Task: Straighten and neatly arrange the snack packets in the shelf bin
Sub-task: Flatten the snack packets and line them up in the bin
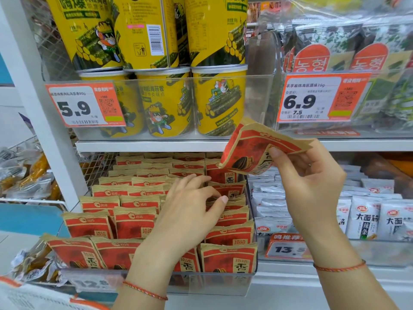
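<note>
Pinching one red packet (250, 151) aloft, the right hand (312, 182) has a firm grip on its lower edge; below and to its left, the left hand (192, 204) parts the right-hand row with loosely curled fingers, holding nothing. Widen that gap, then slide the packet in upright, label forward. Beneath both hands, the clear bin (223, 285) holds three rows of standing red packets (134, 222).
</note>
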`<action>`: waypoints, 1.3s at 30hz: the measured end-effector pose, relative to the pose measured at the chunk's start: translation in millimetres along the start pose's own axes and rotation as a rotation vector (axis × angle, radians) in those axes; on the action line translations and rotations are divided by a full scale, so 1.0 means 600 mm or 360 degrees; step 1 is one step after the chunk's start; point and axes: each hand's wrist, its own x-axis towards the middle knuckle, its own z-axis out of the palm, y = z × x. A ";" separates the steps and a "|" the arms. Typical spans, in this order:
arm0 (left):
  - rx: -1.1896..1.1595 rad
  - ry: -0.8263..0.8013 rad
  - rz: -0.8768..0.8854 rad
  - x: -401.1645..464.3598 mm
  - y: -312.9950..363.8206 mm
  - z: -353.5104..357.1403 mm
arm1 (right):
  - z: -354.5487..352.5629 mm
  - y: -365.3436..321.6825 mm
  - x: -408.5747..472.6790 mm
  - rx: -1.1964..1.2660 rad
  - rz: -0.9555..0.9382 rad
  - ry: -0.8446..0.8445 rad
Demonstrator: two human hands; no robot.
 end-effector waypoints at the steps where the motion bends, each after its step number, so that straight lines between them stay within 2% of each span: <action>1: 0.0010 0.0016 0.0024 0.000 0.000 0.001 | 0.000 -0.001 -0.001 -0.0038 -0.0049 0.0030; 6: 0.0032 -0.0023 0.0072 0.002 -0.002 0.002 | -0.008 0.005 -0.003 -0.0068 -0.0164 0.0139; 18: -0.0019 0.0004 0.0071 0.004 -0.004 0.005 | 0.017 0.042 -0.028 -0.0183 -0.0067 -0.0249; 24: -0.0026 -0.0062 0.0068 0.004 -0.005 0.005 | 0.013 0.035 -0.024 -0.0231 -0.0133 -0.0242; 29: -0.0001 -0.0131 0.0046 0.006 -0.004 0.006 | 0.015 0.061 -0.028 -0.0404 0.0054 -0.0455; 33: -0.0001 -0.0133 0.0043 0.005 -0.004 0.005 | 0.021 0.062 -0.021 -0.0328 0.0102 -0.0406; 39: -0.0004 -0.0117 0.0043 0.006 -0.004 0.007 | 0.028 0.049 -0.024 -0.0249 0.0007 -0.0383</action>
